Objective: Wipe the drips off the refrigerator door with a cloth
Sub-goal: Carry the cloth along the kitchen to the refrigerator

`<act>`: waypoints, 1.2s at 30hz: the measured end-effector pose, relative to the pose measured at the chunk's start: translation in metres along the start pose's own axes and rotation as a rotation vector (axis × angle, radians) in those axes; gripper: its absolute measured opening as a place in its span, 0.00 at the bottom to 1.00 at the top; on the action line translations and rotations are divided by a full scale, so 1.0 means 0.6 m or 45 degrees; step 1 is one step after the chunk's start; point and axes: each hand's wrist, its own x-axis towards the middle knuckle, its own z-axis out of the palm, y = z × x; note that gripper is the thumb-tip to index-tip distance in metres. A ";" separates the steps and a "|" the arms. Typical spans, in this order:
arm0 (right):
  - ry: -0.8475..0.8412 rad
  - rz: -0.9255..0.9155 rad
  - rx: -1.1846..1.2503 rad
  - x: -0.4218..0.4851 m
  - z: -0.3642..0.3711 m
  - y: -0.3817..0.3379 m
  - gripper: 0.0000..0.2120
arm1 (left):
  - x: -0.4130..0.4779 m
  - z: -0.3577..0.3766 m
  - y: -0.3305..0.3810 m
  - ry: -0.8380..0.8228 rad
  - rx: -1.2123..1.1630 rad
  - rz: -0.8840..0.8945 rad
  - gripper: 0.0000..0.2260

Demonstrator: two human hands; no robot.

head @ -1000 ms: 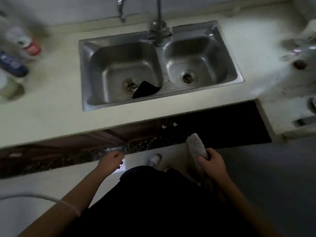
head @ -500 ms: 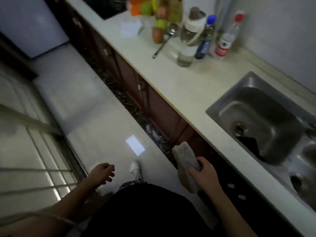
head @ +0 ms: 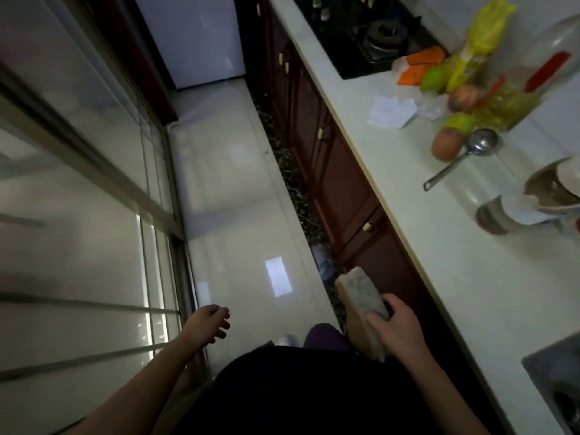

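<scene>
Floor of pale glossy tiles runs down the narrow kitchen, between a sliding glass door with metal frame on the left and a long cream countertop over dark red-brown cabinets on the right. At the far end stands the white refrigerator, well apart from both hands. A black gas hob sits in the countertop. The folded pale grey cloth is in the right hand, low beside the cabinets: the fingers are curled round its middle, one end stands up above them, and the other hangs below the palm. The left hand holds nothing, its fingers loosely curled, near the door frame.
</scene>
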 end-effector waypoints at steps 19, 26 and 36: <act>-0.444 -0.434 -0.401 0.515 0.082 -0.558 0.14 | 0.250 -0.231 0.195 0.379 -0.636 -0.337 0.09; -0.467 -0.428 -0.429 0.668 0.164 -0.749 0.10 | 0.391 -0.350 0.260 0.369 -0.678 -0.416 0.11; -0.290 -0.334 -0.292 0.823 0.206 -0.959 0.07 | 0.620 -0.622 0.536 0.232 -0.446 -0.136 0.13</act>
